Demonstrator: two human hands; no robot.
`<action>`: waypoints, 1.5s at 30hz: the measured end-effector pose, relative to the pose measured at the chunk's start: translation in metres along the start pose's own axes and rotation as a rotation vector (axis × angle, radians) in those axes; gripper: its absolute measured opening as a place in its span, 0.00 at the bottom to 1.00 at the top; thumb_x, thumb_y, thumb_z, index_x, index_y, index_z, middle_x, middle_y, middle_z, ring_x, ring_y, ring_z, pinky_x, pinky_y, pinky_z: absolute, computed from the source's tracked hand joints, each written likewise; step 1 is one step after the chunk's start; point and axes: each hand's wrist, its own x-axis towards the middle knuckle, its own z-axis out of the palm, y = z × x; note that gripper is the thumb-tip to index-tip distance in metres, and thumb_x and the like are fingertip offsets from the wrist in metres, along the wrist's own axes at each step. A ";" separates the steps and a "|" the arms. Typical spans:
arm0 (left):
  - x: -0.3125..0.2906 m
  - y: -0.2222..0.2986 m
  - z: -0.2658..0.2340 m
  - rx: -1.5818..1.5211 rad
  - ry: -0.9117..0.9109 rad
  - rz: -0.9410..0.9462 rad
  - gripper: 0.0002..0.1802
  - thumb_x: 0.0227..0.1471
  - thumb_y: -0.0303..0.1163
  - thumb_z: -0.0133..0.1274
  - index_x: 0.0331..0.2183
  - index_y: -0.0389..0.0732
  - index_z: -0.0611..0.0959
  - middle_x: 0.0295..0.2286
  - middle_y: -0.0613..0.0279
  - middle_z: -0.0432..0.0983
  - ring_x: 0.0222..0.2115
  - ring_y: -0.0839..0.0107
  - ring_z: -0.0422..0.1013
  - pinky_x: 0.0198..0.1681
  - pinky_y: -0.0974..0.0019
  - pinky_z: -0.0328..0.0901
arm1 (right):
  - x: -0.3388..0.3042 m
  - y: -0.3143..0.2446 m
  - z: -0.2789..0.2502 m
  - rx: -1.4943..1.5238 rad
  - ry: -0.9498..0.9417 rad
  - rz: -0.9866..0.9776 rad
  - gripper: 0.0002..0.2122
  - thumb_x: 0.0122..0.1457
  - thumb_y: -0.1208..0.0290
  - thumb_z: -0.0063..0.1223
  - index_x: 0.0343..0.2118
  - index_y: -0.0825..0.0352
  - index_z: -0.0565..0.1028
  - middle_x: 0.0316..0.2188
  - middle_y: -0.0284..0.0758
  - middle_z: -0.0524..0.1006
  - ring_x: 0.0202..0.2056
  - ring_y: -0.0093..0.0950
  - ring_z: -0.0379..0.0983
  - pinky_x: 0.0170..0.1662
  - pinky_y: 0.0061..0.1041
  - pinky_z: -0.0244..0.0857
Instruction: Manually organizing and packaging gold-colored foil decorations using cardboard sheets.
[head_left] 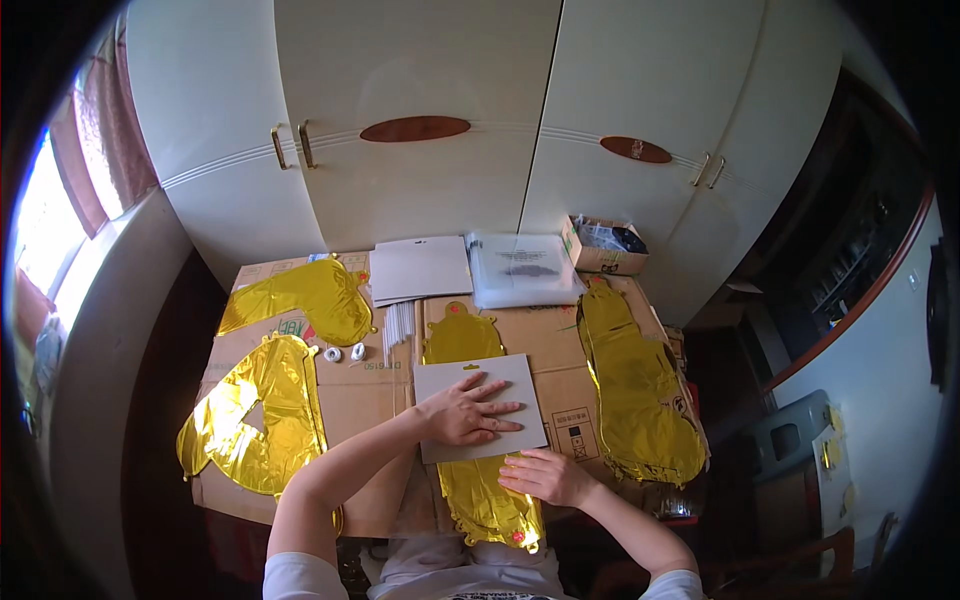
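Note:
My left hand (466, 410) lies flat with spread fingers on a pale grey card (520, 385) that has a small hanging slot near its far edge. Under the card runs a flat gold foil balloon (480, 500), which sticks out at the far and near sides. My right hand (546, 477) rests on the balloon's near part, fingers stretched out along the card's near edge. Neither hand grasps anything.
More gold foil balloons lie at left (300, 400) and right (640, 400). Behind are a stack of grey cards (420, 270), clear plastic bags (520, 265), white straws (398, 325), small white rolls (357, 351) and an open box (605, 245). Cardboard (380, 400) covers the table before white cabinets.

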 end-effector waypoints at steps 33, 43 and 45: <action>-0.002 -0.002 0.005 -0.037 -0.027 -0.058 0.30 0.62 0.50 0.34 0.64 0.59 0.58 0.64 0.76 0.50 0.66 0.64 0.42 0.66 0.43 0.30 | 0.011 0.011 0.003 0.389 0.093 0.182 0.13 0.47 0.77 0.56 0.38 0.59 0.80 0.36 0.31 0.81 0.38 0.32 0.79 0.43 0.29 0.72; -0.002 -0.001 0.006 -0.024 -0.037 -0.071 0.30 0.62 0.49 0.35 0.64 0.59 0.58 0.64 0.75 0.50 0.66 0.63 0.42 0.66 0.42 0.31 | -0.005 -0.008 0.005 0.210 0.027 0.154 0.12 0.56 0.71 0.48 0.40 0.60 0.81 0.43 0.32 0.80 0.49 0.27 0.75 0.55 0.30 0.68; -0.002 -0.001 0.005 -0.018 -0.040 -0.073 0.29 0.62 0.49 0.35 0.63 0.59 0.58 0.64 0.76 0.50 0.66 0.63 0.42 0.66 0.42 0.31 | -0.007 -0.010 0.006 0.181 0.026 0.150 0.12 0.57 0.71 0.48 0.41 0.59 0.81 0.44 0.30 0.80 0.49 0.26 0.75 0.55 0.30 0.68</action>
